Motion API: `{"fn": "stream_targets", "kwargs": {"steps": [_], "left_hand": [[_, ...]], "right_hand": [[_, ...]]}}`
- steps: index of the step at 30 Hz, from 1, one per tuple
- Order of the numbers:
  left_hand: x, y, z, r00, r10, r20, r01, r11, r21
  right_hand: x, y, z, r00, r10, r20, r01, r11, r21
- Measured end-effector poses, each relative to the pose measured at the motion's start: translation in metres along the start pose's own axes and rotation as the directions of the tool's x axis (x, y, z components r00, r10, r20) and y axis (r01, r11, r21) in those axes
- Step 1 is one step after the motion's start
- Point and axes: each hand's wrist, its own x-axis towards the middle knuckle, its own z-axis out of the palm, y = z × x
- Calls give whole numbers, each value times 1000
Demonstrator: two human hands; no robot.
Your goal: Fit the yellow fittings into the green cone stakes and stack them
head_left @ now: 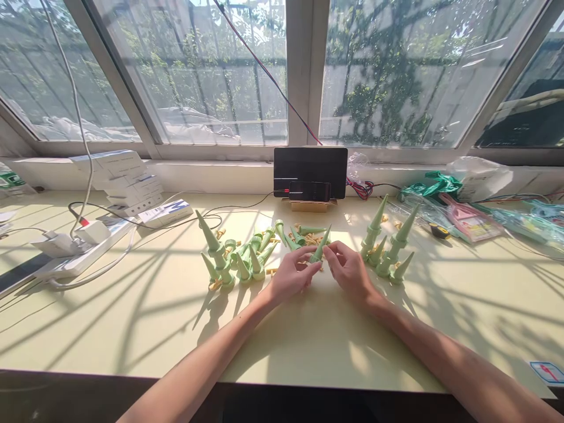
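Note:
My left hand (291,274) and my right hand (348,269) meet at the middle of the pale yellow table (145,329). Together they grip one green cone-shaped plastic piece (320,247), its tip pointing up and away. The fingers of both hands are curled around its base. A loose heap of green cones (247,252) with small tan parts lies just left of my hands. Several cones stacked into upright spikes (388,247) stand right of my hands. More loose cones and tan bits (304,235) lie behind my fingers.
A black tablet (311,171) with a phone (309,191) on a stand sits at the back centre under the windows. A white power strip (79,252) with plugs and cables and stacked boxes (126,176) lie left. Plastic bags and packaged items (462,205) crowd the back right.

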Motion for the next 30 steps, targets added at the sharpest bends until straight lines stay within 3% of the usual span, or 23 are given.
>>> {"fn": "stream_targets", "kwargs": {"steps": [7, 18, 23, 27, 30], "left_hand": [[2, -8, -3, 995, 102, 17, -103, 984, 145], [-2, -3, -2, 982, 188, 32, -186, 907, 378], [0, -1, -3, 969, 217, -121, -163, 923, 350], [3, -1, -7, 906, 283, -315, -171, 925, 339], [3, 0, -9, 875, 309, -373, -167, 915, 367]], "right_hand": [[2, 5, 0, 999, 9, -42, -9, 1000, -6], [4, 7, -2, 999, 16, 30, -16, 1000, 11], [4, 8, -1, 997, 20, 75, -17, 999, -40], [-1, 5, 2, 984, -15, 179, 43, 988, -150], [-4, 3, 5, 971, -46, 236, 101, 968, -228]]}}
